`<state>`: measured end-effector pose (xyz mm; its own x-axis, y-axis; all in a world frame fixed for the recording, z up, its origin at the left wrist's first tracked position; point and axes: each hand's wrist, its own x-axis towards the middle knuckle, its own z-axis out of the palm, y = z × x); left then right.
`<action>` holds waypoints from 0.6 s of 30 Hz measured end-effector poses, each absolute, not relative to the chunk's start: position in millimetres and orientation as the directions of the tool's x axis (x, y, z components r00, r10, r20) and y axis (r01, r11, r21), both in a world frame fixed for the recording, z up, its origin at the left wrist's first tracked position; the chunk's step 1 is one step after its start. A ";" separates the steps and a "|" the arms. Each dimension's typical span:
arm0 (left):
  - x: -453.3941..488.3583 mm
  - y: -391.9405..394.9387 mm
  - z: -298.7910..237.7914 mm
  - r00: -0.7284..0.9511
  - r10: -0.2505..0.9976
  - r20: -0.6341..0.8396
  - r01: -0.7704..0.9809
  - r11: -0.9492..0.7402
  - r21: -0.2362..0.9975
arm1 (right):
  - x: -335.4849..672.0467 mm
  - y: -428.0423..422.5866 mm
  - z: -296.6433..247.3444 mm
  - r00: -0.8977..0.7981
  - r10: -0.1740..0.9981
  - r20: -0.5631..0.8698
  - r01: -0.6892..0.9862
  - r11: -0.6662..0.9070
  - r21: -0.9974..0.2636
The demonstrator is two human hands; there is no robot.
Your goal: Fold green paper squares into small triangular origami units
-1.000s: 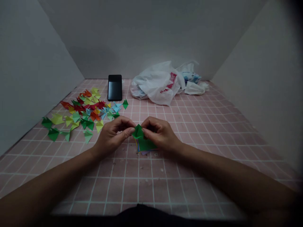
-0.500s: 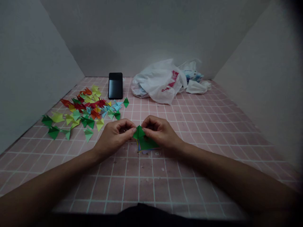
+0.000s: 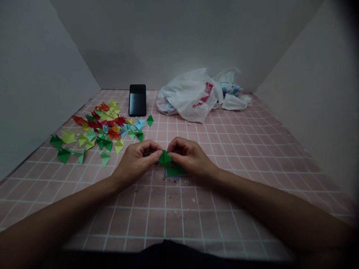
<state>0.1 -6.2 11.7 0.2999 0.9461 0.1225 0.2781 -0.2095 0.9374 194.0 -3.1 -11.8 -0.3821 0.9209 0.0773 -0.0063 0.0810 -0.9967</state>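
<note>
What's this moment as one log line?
left hand: pinches folded green paper | right hand: pinches same paper | nearby: paper stack, colorful folded pieces

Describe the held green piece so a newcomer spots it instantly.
At the pink table, find the left hand and right hand. Between their fingers is the green piece: pointed, unlike the flat paper stack, and held, unlike the loose folds lying left.

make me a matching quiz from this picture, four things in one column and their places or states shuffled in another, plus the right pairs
1. small green folded-paper piece at centre
2. black rectangular phone
3. white plastic bag with red print
4. multicoloured folded-paper pieces

A. crumpled, toward the back
B. scattered on the left
C. pinched between left hand and right hand
D. dark screen showing

Pairs: 1-C, 2-D, 3-A, 4-B
</note>
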 end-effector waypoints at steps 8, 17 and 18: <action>1.8 -7.1 9.5 0.297 0.952 0.077 0.204 -0.142 0.969 | 192.9 -3.8 -13.3 -0.382 0.923 0.047 0.019 0.059 -0.998; -0.6 -5.4 7.4 0.304 0.952 0.024 0.204 -0.089 0.975 | 192.8 -3.9 -15.5 -0.394 0.917 0.062 0.022 0.077 -0.997; -0.8 -5.4 7.6 0.305 0.952 0.021 0.213 -0.089 0.973 | 192.8 -4.0 -15.1 -0.395 0.916 0.063 0.026 0.080 -0.996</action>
